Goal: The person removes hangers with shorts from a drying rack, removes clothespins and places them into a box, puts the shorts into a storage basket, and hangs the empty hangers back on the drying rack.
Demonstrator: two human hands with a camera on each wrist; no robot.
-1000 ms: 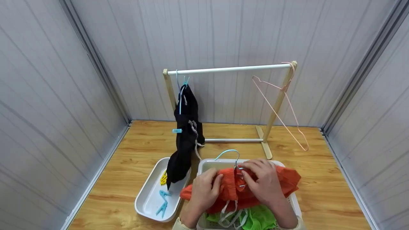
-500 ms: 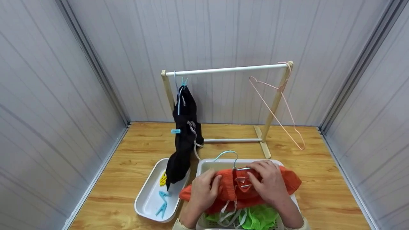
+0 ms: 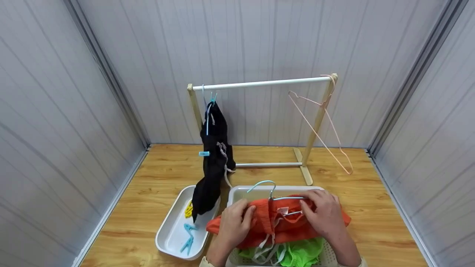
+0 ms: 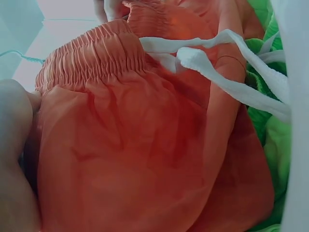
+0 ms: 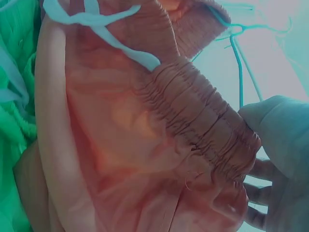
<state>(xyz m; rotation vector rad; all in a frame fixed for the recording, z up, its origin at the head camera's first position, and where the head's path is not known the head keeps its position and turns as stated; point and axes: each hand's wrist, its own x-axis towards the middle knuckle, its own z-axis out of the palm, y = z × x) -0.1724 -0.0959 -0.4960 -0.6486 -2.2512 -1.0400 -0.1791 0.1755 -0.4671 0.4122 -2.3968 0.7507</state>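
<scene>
A pair of orange shorts (image 3: pixel 289 233) with a gathered elastic waistband and white drawstring spreads over the white basket (image 3: pixel 243 189). My left hand (image 3: pixel 233 224) pinches the left end of the waistband (image 4: pixel 96 55) between thumb and fingers. At the right end, my right hand (image 3: pixel 326 213) grips the waistband (image 5: pixel 203 116), thumb on the near side and fingers behind. A light blue hanger (image 3: pixel 287 198) sits partly within the waist opening; its hook rises above the fabric and its left arm is hidden by cloth. Bright green cloth (image 3: pixel 302 252) lies below the shorts in the basket.
A clothes rack (image 3: pixel 259 84) stands behind, with black clothing (image 3: pixel 215 159) clipped on a hanger at its left and a bare pink hanger (image 3: pixel 308 120) at its right. Left of the basket, a white tray (image 3: pixel 167 237) holds blue clothespins (image 3: pixel 188 244) and yellow clothespins (image 3: pixel 189 209).
My right hand has slid to the right along the waistband, stretching the opening and exposing more of the hanger's right arm. My left hand keeps its hold in nearly the same place.
</scene>
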